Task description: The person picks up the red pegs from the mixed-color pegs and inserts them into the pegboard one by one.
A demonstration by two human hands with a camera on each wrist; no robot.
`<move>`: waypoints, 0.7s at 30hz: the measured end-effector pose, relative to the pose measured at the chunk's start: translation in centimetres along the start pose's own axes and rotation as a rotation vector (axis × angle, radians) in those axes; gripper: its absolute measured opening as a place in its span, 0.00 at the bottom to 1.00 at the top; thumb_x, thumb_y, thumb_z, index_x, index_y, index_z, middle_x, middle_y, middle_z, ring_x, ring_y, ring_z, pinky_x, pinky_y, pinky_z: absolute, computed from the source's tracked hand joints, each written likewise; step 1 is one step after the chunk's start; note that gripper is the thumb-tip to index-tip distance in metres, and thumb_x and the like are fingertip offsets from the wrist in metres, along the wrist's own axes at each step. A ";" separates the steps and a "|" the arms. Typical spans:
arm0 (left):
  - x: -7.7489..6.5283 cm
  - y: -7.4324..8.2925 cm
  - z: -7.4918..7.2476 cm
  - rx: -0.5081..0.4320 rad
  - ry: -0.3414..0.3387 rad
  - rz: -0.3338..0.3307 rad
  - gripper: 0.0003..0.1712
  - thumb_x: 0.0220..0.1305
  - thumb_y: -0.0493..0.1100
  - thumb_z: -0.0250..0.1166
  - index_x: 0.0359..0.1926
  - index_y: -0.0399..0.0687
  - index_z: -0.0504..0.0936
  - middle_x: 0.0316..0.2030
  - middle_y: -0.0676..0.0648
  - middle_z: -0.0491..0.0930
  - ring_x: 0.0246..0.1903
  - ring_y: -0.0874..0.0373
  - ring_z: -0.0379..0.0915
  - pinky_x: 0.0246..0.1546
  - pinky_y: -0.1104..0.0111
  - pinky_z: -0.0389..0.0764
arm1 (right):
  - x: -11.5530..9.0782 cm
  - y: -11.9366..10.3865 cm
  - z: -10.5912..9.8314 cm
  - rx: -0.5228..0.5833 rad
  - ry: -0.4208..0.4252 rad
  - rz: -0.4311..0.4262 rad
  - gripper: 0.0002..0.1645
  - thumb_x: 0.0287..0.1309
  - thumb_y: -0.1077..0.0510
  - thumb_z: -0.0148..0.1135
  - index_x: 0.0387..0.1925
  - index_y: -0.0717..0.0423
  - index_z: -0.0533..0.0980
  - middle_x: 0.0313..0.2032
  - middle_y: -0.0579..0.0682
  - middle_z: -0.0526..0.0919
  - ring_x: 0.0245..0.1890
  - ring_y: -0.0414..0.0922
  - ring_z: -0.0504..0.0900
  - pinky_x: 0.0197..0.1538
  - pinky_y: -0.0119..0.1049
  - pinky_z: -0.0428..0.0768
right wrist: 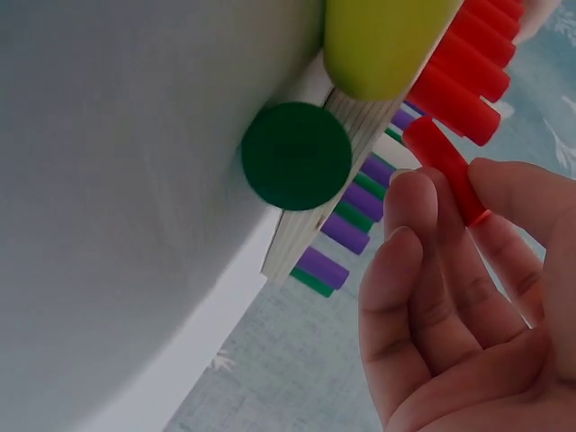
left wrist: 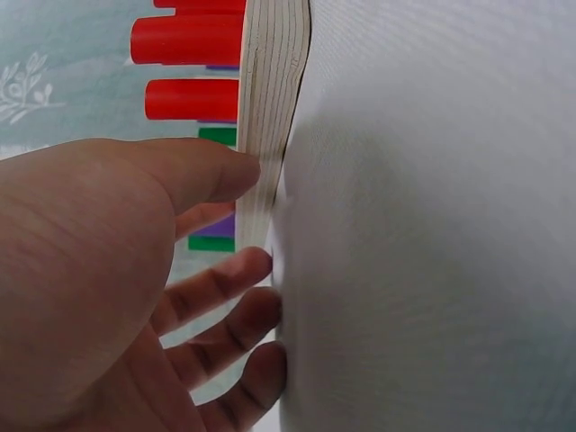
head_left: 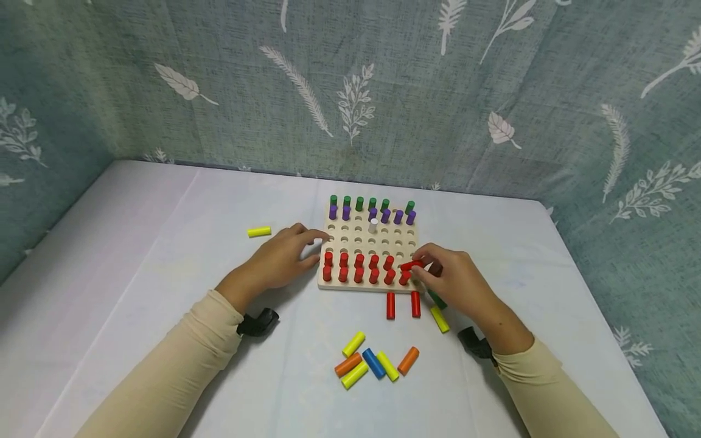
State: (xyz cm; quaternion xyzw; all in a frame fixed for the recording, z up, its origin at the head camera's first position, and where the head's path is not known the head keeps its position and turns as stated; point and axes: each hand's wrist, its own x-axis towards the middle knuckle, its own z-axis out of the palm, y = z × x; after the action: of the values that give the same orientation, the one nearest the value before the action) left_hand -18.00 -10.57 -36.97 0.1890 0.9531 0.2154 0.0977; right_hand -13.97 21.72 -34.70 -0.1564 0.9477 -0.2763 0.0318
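A wooden pegboard (head_left: pixel 366 287) lies on the table with rows of green, purple and red pegs standing in it, plus one white peg (head_left: pixel 373 225). At its left side is my left hand (head_left: pixel 282 255); the index finger reaches over the top and the thumb (left wrist: pixel 211 171) touches the side edge, other fingers loosely bent. My right hand (head_left: pixel 454 277) pinches a red peg (right wrist: pixel 445 166) between thumb and fingers. That peg is tilted over the right end of the upper red row, close above the board.
Two red pegs (head_left: pixel 390 306) lie before the board. A green peg (right wrist: pixel 297 155) and a yellow peg (head_left: pixel 440 319) lie under the right hand. Nearer are several yellow, orange and blue pegs (head_left: pixel 374 363). Another yellow peg (head_left: pixel 259 232) lies left. A patterned curtain (head_left: pixel 350 91) hangs behind.
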 end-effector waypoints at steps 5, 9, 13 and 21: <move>0.0 0.0 -0.1 -0.002 -0.001 -0.002 0.28 0.68 0.48 0.65 0.69 0.60 0.72 0.54 0.43 0.76 0.53 0.48 0.75 0.52 0.52 0.80 | 0.7 -0.3 0.0 -0.045 -0.048 0.029 0.13 0.63 0.55 0.68 0.48 0.50 0.79 0.34 0.46 0.86 0.29 0.41 0.79 0.31 0.30 0.80; 0.1 0.1 -0.2 -0.006 -0.008 -0.003 0.29 0.69 0.48 0.64 0.69 0.60 0.72 0.55 0.43 0.75 0.54 0.48 0.74 0.54 0.51 0.79 | 1.0 -0.2 -0.1 -0.065 -0.068 0.044 0.13 0.63 0.54 0.68 0.48 0.49 0.79 0.36 0.46 0.86 0.30 0.42 0.79 0.32 0.32 0.79; 0.1 0.2 -0.1 -0.008 -0.022 -0.017 0.29 0.68 0.49 0.65 0.69 0.60 0.72 0.56 0.43 0.75 0.55 0.47 0.74 0.55 0.51 0.79 | 1.1 -0.2 0.0 -0.053 -0.090 0.043 0.13 0.63 0.54 0.68 0.49 0.49 0.79 0.37 0.46 0.86 0.32 0.42 0.79 0.34 0.32 0.80; -0.1 0.0 -0.1 -0.001 -0.006 -0.023 0.28 0.68 0.49 0.65 0.68 0.61 0.72 0.55 0.43 0.75 0.54 0.48 0.74 0.53 0.51 0.80 | 1.3 -0.1 0.3 -0.002 -0.095 0.053 0.18 0.64 0.55 0.67 0.55 0.50 0.80 0.39 0.46 0.86 0.32 0.43 0.78 0.33 0.31 0.80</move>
State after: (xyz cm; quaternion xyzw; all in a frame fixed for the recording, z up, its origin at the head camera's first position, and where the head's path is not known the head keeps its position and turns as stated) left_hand -17.98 -10.65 -36.88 0.1786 0.9547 0.2143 0.1032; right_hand -15.16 21.07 -34.84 -0.1441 0.9492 -0.2668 0.0841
